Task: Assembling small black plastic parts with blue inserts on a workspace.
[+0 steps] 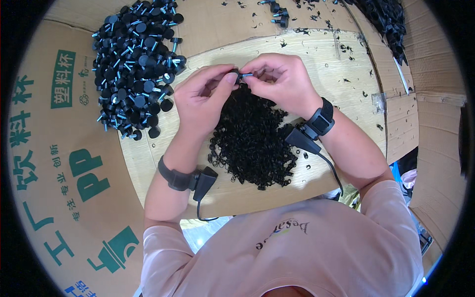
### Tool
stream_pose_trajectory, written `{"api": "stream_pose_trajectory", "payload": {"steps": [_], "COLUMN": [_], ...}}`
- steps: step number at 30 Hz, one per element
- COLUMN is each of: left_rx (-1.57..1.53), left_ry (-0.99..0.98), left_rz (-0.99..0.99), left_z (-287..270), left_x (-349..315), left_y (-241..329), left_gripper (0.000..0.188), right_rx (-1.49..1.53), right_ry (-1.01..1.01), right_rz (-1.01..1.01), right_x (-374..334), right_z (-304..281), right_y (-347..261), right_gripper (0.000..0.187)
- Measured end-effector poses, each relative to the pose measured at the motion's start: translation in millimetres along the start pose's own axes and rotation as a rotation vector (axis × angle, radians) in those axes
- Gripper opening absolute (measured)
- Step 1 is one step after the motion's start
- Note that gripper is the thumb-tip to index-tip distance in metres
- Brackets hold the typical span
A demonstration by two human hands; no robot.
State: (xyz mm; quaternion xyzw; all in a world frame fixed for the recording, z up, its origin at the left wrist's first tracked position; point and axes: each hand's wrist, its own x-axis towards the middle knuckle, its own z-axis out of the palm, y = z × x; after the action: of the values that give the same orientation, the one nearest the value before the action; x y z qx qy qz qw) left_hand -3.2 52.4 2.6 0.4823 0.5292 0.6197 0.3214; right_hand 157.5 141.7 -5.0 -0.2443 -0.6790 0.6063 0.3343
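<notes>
Above the middle of the board, my left hand pinches a bolt with a round black head and a short metal stud. My right hand meets it from the other side, thumb and forefinger closed at the stud. Whether a small ring also sits between those fingertips cannot be made out. Directly below both hands lies a heap of small black rings. To the left of my left hand is a large pile of the same black-headed bolts, studs pointing every way.
Several more bolts lie at the far edge, among scattered black scraps. A dark bundle of black pieces sits at the far right. Printed cardboard borders the light wooden board. Cables hang from both wrist straps.
</notes>
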Motion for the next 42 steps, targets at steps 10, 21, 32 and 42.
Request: {"api": "stream_pose_trajectory", "payload": {"steps": [10, 21, 32, 42], "left_rx": [0.04, 0.024, 0.374, 0.543], "left_ry": [-0.022, -0.004, -0.128, -0.171], "left_rz": [-0.068, -0.128, 0.217, 0.406], "left_z": [-1.5, 0.7, -1.9, 2.1], "left_x": [1.6, -0.4, 2.1, 3.6], "left_y": [-1.8, -1.3, -7.4, 1.1], "left_gripper": [0.016, 0.016, 0.018, 0.024], "right_rx": [0.106, 0.098, 0.126, 0.131], "right_ry": [-0.061, -0.055, -0.049, -0.018], "right_rz": [0.108, 0.121, 0.238, 0.276], "right_x": [2.3, 0.7, 5.0, 4.7], "right_z": [-2.4, -1.0, -6.3, -6.8], "right_y": [-1.7, -0.4, -4.0, -3.8], "right_gripper": [0.013, 0.008, 0.011, 0.015]}}
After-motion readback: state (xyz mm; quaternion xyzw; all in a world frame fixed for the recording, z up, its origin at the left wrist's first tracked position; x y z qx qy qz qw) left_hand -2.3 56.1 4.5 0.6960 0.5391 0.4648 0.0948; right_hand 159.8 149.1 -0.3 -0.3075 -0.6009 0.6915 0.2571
